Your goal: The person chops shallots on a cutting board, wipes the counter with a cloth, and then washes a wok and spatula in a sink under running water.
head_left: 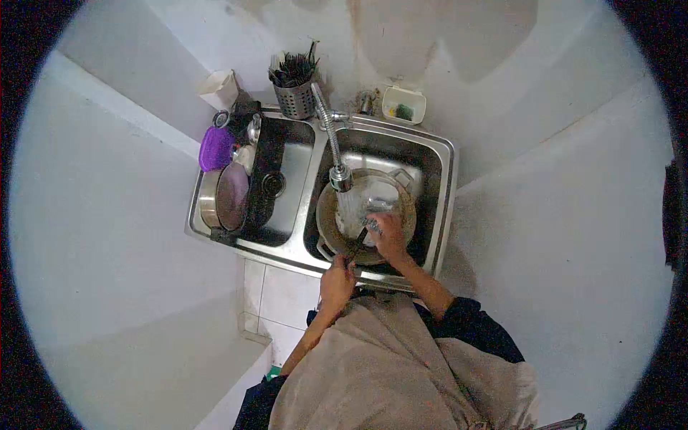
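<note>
My left hand (pixel 338 279), at the front rim of the right basin, is closed around the end of a dark-handled utensil (pixel 360 239). The utensil slants up to the right over a large metal pot (pixel 326 218) with side handles, and its kind is hard to make out. Over the pot, my right hand (pixel 388 235) is closed on a grey scrubber (pixel 373 225), pressed to the utensil's far end. Water runs from the spring-neck faucet (pixel 340 178) into the pot, just left of my right fingers. Inside the pot is a pale, shiny item (pixel 381 192), partly hidden.
In the left basin (pixel 290 172), a dark rack holds a round pan (pixel 232 193) and a purple container (pixel 216 149). Behind the sink stand a metal cutlery holder (pixel 294 100), a white cup (pixel 219 89) and a white tub (pixel 403 105) with a green sponge. Walls close in on both sides.
</note>
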The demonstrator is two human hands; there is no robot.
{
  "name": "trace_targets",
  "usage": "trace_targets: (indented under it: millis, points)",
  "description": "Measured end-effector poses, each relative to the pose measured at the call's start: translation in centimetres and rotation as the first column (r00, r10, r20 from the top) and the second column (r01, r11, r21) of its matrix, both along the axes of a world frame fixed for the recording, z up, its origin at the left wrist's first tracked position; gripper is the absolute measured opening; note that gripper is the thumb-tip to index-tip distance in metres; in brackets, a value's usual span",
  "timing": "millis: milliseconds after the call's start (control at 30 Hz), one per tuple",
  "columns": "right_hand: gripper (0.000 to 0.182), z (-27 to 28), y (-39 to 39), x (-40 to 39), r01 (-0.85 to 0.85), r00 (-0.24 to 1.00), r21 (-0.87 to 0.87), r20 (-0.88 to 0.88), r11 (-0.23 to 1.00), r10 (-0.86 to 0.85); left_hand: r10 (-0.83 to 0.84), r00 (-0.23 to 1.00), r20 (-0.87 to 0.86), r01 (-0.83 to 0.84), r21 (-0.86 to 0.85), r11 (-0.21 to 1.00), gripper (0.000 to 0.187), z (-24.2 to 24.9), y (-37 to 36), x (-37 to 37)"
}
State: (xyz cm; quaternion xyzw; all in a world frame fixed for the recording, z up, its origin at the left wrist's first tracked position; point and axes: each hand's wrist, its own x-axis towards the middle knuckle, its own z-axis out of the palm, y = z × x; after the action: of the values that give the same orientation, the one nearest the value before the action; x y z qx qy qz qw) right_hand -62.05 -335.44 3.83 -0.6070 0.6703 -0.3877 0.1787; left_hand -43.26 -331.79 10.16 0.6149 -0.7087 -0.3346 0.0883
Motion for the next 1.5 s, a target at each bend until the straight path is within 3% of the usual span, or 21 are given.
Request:
trace_targets:
  millis: [33, 100, 133, 233, 333, 400, 433, 467, 567, 667, 700, 733, 767, 800, 900, 1033, 1133, 1233, 1333, 1433, 1500]
  points:
    - [0.036, 0.0, 0.0, -0.2, 0.035, 0.999, 0.003, 0.015, 0.999, -0.035, 0.011, 0.999, -0.031, -0.010, 0.042, 0.999, 0.035, -0.1, 0.1, 0.2]
    - [0.033, 0.8, -0.8, -1.1, 0.228, 0.936, 0.019, 0.272, 0.974, -0.224, 0.009, 0.996, -0.089, -0.004, 0.053, 0.999, 0.036, 0.7, 0.0, 0.0]
    - [0.031, 1.2, -0.8, -1.1, 0.315, 0.867, 0.053, 0.391, 0.947, -0.310, 0.011, 0.993, -0.117, -0.004, 0.065, 0.998, 0.037, 1.2, 0.2, -0.2]
    - [0.030, 1.6, -1.1, -0.7, 0.447, 0.637, 0.024, 0.693, 0.894, -0.338, -0.001, 0.995, -0.095, 0.017, 0.164, 0.986, 0.040, 0.9, -0.3, -1.2]
    - [0.030, 6.3, -1.5, -0.5, 0.340, 0.762, 0.113, 0.549, 0.934, -0.344, -0.071, 0.993, -0.090, 0.083, 0.141, 0.986, 0.036, 2.2, -0.5, -1.6]
    - [0.029, 6.9, -2.3, -0.5, 0.181, 0.978, 0.038, 0.103, 0.983, -0.184, -0.104, 0.991, -0.082, 0.113, 0.121, 0.986, 0.034, 2.2, -0.2, -1.7]
    - [0.029, 7.0, -2.8, -0.7, 0.090, 0.987, 0.032, -0.140, 0.995, -0.084, -0.101, 0.990, -0.099, 0.111, 0.103, 0.988, 0.034, 1.4, 0.3, -1.8]
    - [0.030, 6.2, -3.3, -1.0, -0.021, 1.000, 0.036, -0.013, 0.999, 0.022, -0.102, 0.988, -0.115, 0.111, 0.082, 0.990, 0.034, 1.1, 0.4, -1.9]
    - [0.030, 5.9, -3.3, -0.6, -0.074, 0.989, 0.137, 0.140, 0.988, 0.055, -0.030, 0.993, -0.110, 0.034, 0.035, 0.999, 0.032, 1.1, -0.2, -2.1]
    - [0.034, 5.0, -4.2, -3.4, 0.264, 0.937, -0.069, 0.254, 0.962, -0.239, -0.280, 0.958, -0.056, 0.220, -0.483, 0.848, 0.041, -6.4, -0.1, 0.8]
    - [0.036, 5.7, -4.4, -4.0, 0.277, 0.926, -0.033, 0.277, 0.960, -0.257, -0.066, 0.928, -0.366, 0.042, -0.073, 0.996, 0.039, -5.6, -0.1, 0.8]
    - [0.037, 7.0, -4.6, -4.6, 0.290, 0.913, 0.001, 0.298, 0.957, -0.277, 0.253, 0.808, -0.532, -0.036, 0.384, 0.923, 0.038, -3.7, -0.5, 0.5]
    - [0.039, 7.7, -4.7, -4.9, 0.303, 0.900, 0.032, 0.318, 0.952, -0.298, 0.584, 0.633, -0.508, 0.010, 0.760, 0.650, 0.039, -1.9, -0.8, 0.3]
    - [0.044, 6.1, -4.7, -4.9, 0.233, 0.964, -0.081, 0.151, 0.969, -0.219, 0.622, 0.584, -0.521, 0.045, 0.787, 0.616, 0.039, -1.0, -0.6, -0.5]
    - [0.048, 5.1, -4.1, -3.6, -0.002, 0.963, 0.083, -0.269, 0.997, 0.025, 0.719, 0.535, -0.443, 0.073, 0.873, 0.483, 0.044, 1.6, -0.6, -1.4]
    - [0.048, 5.8, -3.5, -3.4, -0.085, 0.967, 0.218, -0.217, 0.972, 0.133, 0.747, 0.490, -0.449, 0.056, 0.871, 0.487, 0.042, 1.3, -1.2, -1.6]
    - [0.043, 4.3, -2.2, -1.6, -0.134, 0.971, -0.092, -0.210, 0.987, 0.112, 0.744, 0.466, -0.478, 0.060, 0.856, 0.513, 0.040, 2.1, -1.8, -1.8]
    - [0.036, 5.3, -3.0, -2.3, 0.068, 0.997, -0.024, 0.024, 0.997, -0.068, 0.720, 0.535, -0.442, 0.023, 0.860, 0.511, 0.041, 1.7, -1.6, -1.9]
    - [0.027, 4.3, -1.3, -1.3, -0.142, 0.985, -0.007, -0.097, 0.990, 0.141, 0.737, 0.527, -0.423, -0.002, 0.867, 0.498, 0.041, 1.9, -1.7, -2.1]
    - [0.023, 3.9, -2.3, -2.0, 0.021, 0.994, 0.086, 0.103, 0.996, -0.030, 0.707, 0.544, -0.451, -0.012, 0.839, 0.544, 0.041, 1.9, -1.2, -2.3]
    - [0.024, 4.0, -1.8, -1.2, -0.017, 0.999, 0.111, 0.045, 0.994, 0.012, 0.714, 0.537, -0.450, -0.010, 0.843, 0.538, 0.041, 2.9, -1.5, -2.6]
